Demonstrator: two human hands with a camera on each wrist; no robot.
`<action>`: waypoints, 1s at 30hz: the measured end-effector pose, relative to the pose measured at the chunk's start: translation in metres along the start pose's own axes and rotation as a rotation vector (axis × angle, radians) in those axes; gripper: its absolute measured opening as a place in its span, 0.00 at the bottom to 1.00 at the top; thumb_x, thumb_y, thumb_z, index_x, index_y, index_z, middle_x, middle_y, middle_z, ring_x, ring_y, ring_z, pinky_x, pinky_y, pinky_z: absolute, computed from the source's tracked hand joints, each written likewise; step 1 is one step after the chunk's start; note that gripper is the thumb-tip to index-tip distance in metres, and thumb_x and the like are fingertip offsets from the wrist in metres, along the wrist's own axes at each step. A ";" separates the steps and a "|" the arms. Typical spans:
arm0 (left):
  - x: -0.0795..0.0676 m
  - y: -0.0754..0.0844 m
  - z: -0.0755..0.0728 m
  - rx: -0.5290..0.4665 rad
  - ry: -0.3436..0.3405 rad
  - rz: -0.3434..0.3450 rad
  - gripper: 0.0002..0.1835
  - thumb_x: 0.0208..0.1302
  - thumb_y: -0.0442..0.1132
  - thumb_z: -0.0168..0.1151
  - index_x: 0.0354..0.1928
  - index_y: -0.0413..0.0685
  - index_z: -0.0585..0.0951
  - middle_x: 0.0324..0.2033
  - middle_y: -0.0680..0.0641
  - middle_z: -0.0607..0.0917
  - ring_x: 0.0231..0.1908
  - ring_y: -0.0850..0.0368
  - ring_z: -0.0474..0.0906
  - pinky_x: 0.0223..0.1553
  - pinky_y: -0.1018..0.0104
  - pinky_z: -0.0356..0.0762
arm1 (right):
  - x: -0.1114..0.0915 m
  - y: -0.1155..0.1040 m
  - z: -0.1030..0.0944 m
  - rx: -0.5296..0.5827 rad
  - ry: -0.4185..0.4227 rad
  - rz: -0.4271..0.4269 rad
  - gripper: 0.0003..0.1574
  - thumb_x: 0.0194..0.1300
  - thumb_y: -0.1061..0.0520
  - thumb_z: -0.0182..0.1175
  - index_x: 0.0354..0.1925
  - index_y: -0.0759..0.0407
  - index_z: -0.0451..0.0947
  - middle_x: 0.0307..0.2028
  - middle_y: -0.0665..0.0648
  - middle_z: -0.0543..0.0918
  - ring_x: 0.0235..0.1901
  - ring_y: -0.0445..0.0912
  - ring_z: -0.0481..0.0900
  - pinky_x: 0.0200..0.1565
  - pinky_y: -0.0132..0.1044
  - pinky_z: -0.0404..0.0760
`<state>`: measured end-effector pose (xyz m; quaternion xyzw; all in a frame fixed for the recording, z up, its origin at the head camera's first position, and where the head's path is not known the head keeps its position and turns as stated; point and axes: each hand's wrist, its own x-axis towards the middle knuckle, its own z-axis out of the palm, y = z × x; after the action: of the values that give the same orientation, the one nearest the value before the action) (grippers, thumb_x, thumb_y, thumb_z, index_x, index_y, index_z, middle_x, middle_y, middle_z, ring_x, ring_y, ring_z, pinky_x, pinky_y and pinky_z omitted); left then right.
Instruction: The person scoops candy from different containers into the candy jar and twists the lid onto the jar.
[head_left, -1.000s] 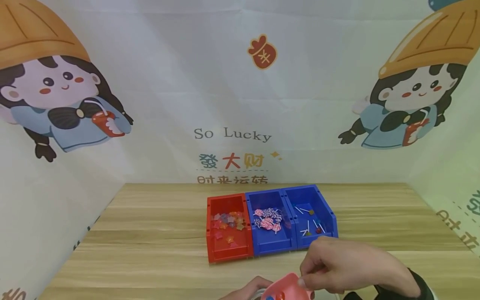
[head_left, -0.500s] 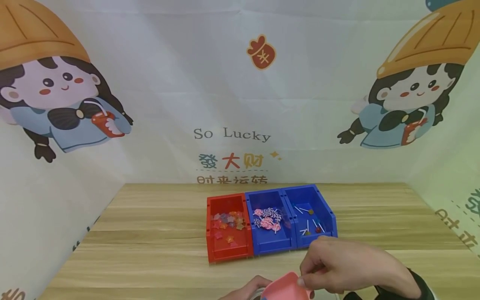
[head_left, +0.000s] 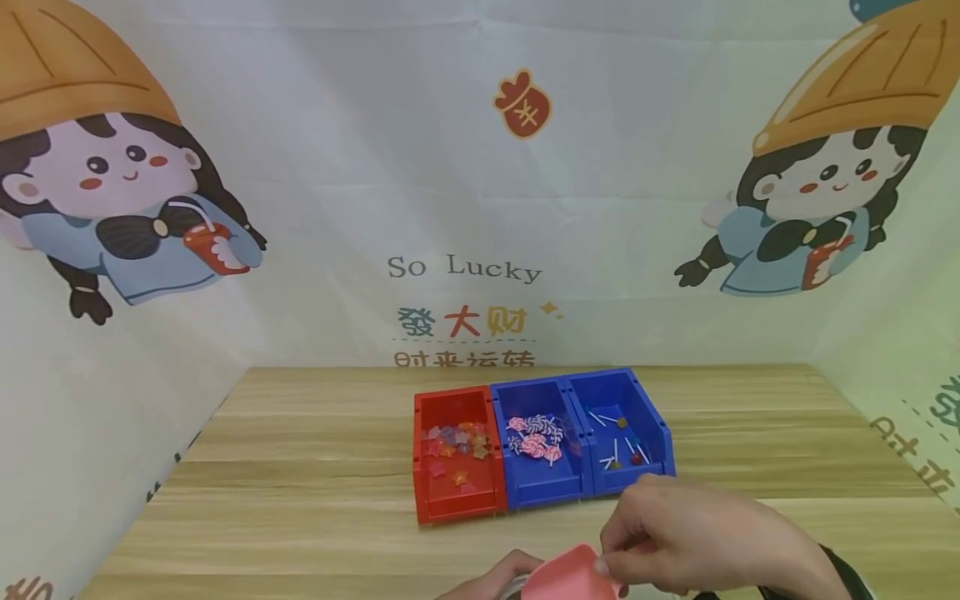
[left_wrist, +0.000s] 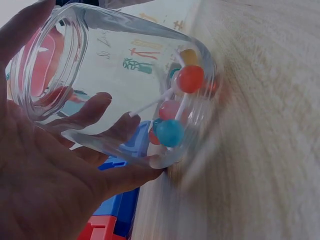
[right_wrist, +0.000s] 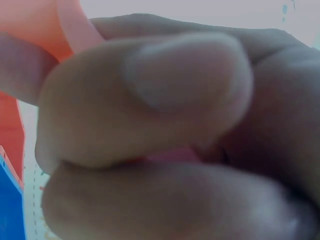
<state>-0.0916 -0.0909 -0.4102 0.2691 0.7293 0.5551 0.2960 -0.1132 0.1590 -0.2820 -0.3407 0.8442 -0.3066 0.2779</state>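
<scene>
At the head view's bottom edge my right hand [head_left: 682, 537] pinches the handle end of a pink scoop [head_left: 566, 577], tilted down to the left over a jar mouth. My left hand [head_left: 501, 575] holds the clear glass jar [left_wrist: 115, 55] from the side, its fingers curved around the wall. Several small lollipops, among them a red one [left_wrist: 190, 79] and a blue one [left_wrist: 170, 132], lie at the jar's bottom. Through the glass, pink of the scoop shows at the mouth. In the right wrist view curled fingers [right_wrist: 145, 100] cover most of the scoop.
Beyond the hands stand three joined bins: a red bin [head_left: 461, 506] with star-shaped pieces, a blue bin [head_left: 547, 493] with swirl lollipops and another blue bin [head_left: 611, 392] with a few round lollipops. They sit on a wooden table [head_left: 315, 475] before a printed cloth backdrop [head_left: 337, 167].
The scoop has tipped further toward the jar. Blue and red candies visible in it a second ago have gone from its visible surface. Both hands stay nearly in place.
</scene>
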 end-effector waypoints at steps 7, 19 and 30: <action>-0.001 0.001 -0.001 -0.012 -0.022 0.008 0.22 0.68 0.48 0.55 0.58 0.47 0.65 0.54 0.44 0.80 0.41 0.71 0.76 0.49 0.77 0.74 | -0.005 -0.007 0.005 -0.049 0.055 0.106 0.08 0.63 0.45 0.61 0.31 0.40 0.85 0.17 0.39 0.75 0.17 0.33 0.72 0.22 0.26 0.69; 0.002 -0.006 -0.004 -0.034 -0.074 0.122 0.29 0.68 0.50 0.55 0.60 0.37 0.62 0.57 0.30 0.74 0.45 0.75 0.72 0.51 0.79 0.71 | -0.009 -0.005 0.015 -0.182 0.096 0.127 0.06 0.61 0.45 0.63 0.27 0.37 0.82 0.15 0.39 0.72 0.18 0.32 0.70 0.22 0.26 0.67; 0.004 -0.012 -0.007 0.017 -0.092 0.146 0.30 0.69 0.52 0.53 0.60 0.36 0.61 0.57 0.28 0.73 0.44 0.74 0.71 0.50 0.77 0.72 | -0.009 -0.001 0.021 -0.261 0.125 0.139 0.05 0.62 0.48 0.63 0.29 0.40 0.84 0.17 0.38 0.72 0.18 0.32 0.69 0.21 0.27 0.66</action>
<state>-0.1005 -0.0957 -0.4206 0.3493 0.6980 0.5561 0.2856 -0.0930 0.1583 -0.2925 -0.2947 0.9141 -0.1952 0.1986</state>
